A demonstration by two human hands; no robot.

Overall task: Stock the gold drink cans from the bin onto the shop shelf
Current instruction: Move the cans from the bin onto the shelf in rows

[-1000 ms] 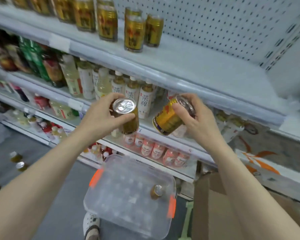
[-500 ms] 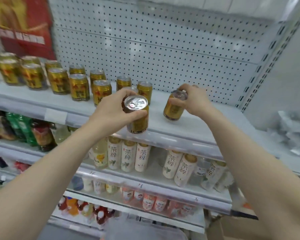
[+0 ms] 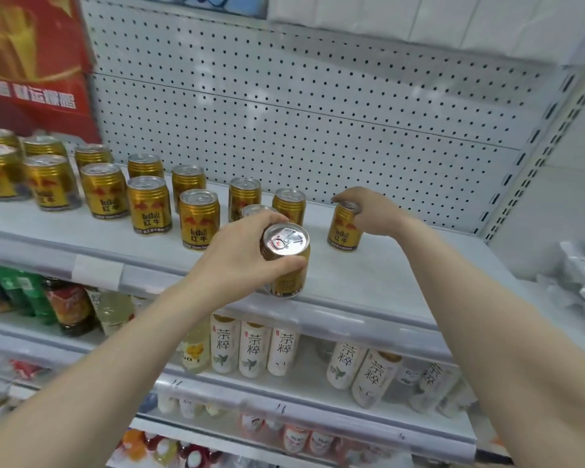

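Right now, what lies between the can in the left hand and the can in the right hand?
Only bare shelf, as the head view shows.

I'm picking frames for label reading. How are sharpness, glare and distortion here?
Head view: labels on the standing gold drink cans read sharp; the red poster and far-left cans are blurred; the silver lid of the gold can held by the left hand shows glare; wide-angle distortion bends the white shelf upright.

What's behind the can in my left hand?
Another gold can stands behind it, only its silver top showing; the left hand and the held can cover its body.
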